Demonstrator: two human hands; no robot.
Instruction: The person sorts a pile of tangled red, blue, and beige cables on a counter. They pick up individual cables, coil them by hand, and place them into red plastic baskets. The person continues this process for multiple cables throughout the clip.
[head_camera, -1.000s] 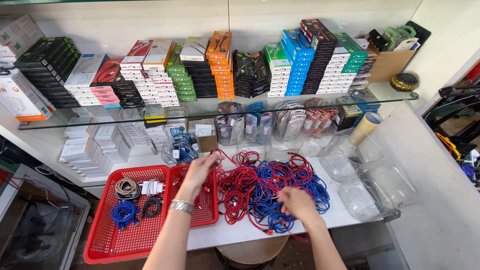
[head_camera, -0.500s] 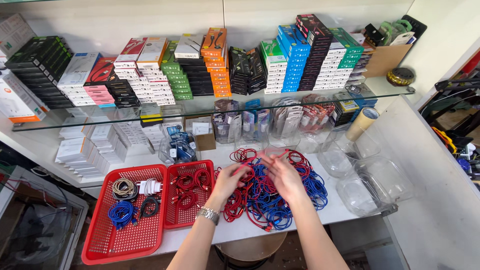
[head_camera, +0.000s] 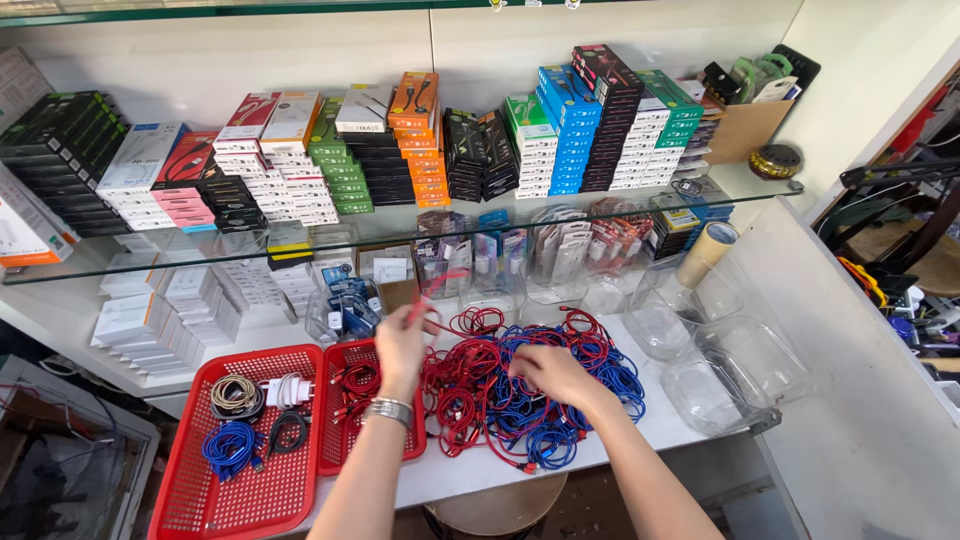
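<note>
Glossy glass shelf (head_camera: 400, 228), red plastic mesh baskets (head_camera: 190, 495), matt cables (head_camera: 520, 400).

Two bare forearms, no sleeves, silver metal bracelet (head_camera: 389, 410) on left wrist, hands ungloved

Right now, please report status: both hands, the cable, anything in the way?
Left hand lifts a red cable off the table. Right hand rests on the red and blue cable pile. Small red basket sits under the left wrist.
</note>
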